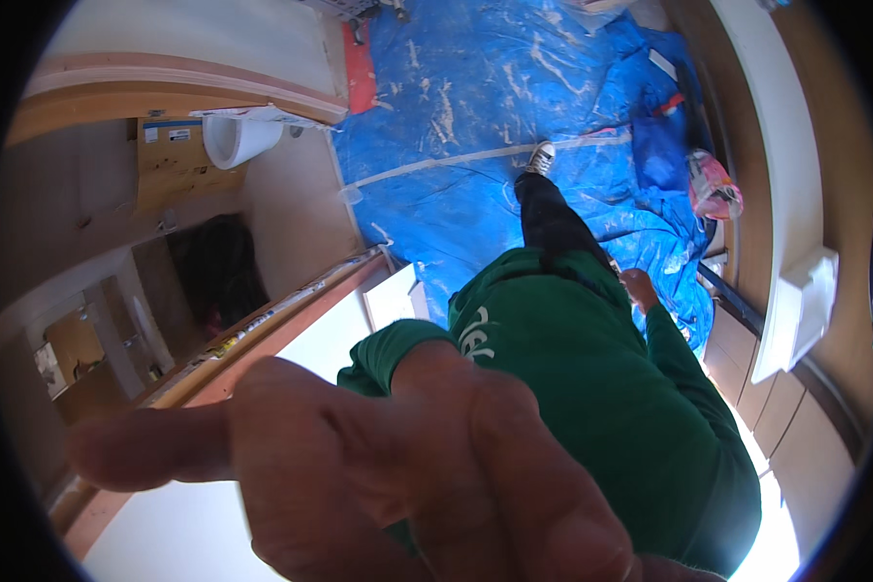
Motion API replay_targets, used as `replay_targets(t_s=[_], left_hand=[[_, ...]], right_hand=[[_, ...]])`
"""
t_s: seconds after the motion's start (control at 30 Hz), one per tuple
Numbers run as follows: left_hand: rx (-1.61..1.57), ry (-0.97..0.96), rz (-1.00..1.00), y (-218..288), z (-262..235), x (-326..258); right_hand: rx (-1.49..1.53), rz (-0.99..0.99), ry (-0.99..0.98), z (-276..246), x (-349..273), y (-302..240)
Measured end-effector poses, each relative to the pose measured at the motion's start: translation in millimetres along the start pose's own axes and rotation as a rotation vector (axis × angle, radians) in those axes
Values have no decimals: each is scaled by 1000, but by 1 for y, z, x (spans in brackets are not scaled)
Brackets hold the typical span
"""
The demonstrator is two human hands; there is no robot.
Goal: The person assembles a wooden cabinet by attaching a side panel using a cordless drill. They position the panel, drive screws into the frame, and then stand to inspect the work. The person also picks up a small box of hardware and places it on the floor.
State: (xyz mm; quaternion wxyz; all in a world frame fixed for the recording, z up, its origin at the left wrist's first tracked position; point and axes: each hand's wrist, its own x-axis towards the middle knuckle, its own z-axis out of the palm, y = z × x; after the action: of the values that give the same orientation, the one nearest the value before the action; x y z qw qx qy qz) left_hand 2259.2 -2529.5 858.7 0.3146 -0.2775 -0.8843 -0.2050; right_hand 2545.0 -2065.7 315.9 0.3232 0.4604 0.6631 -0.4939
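Note:
My left hand is raised very close to the camera and fills the lower part of the head view. One digit sticks out to the left, the others are bunched and blurred, and I see nothing in it. Its green sleeve runs back to my green shirt. My right hand hangs beside my hip, small in view, with nothing in it. Below me my dark trouser leg and a shoe stand on a blue tarp.
A white toilet bowl sits beyond a wooden door frame at the upper left. A white panel with a wooden edge runs beside me. A pink bag lies on the tarp at right, near a white wall box.

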Motion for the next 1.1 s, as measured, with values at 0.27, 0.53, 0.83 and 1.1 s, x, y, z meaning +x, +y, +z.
replay_targets(t_s=[0.27, 0.53, 0.83, 1.1], left_hand=[[-1804, 316, -369, -12, 246, 182], [-367, -699, -1092, -292, 463, -63], [-595, -1393, -1842, -389, 547, -215], [-1338, -537, -1525, -562, 728, 38]], right_hand=[[194, -89, -26, -78, 127, -236], [294, -105, 38, -148, 210, -406], [215, 63, 61, -118, 240, -543], [170, -534, 547, -103, 224, -776]])
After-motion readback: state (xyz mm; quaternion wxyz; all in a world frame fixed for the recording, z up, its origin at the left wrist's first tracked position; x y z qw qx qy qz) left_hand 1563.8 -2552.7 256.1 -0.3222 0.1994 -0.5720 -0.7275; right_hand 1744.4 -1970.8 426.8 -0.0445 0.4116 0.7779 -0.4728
